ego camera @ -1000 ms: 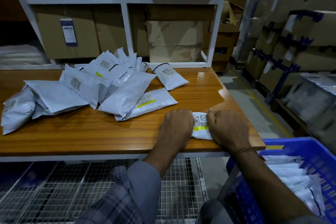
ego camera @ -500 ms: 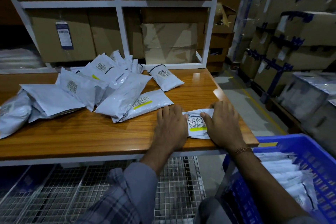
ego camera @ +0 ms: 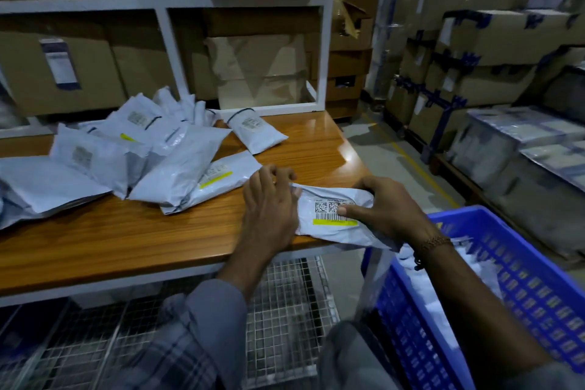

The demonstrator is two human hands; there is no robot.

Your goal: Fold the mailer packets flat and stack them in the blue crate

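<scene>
A folded grey mailer packet (ego camera: pixel 332 226) with barcodes and a yellow strip lies at the wooden table's (ego camera: pixel 126 241) front right corner, its right end hanging past the edge. My right hand (ego camera: pixel 384 210) grips it, thumb on the label and fingers curled over its top. My left hand (ego camera: pixel 269 207) holds its left end with curled fingers. The blue crate (ego camera: pixel 512 266) stands low at the right, with white packets stacked inside. A heap of several loose grey mailers (ego camera: pixel 152 158) covers the table's left and back.
A white shelf frame (ego camera: pixel 326 51) with cardboard boxes stands behind the table. A wire mesh shelf (ego camera: pixel 285 307) lies under the table. Stacked strapped cartons (ego camera: pixel 474 73) and wrapped pallets line the aisle on the right, past a yellow floor line.
Both hands went from pressing flat on the packet to gripping it. The packet has come up and shifted right, toward the table's corner and the crate.
</scene>
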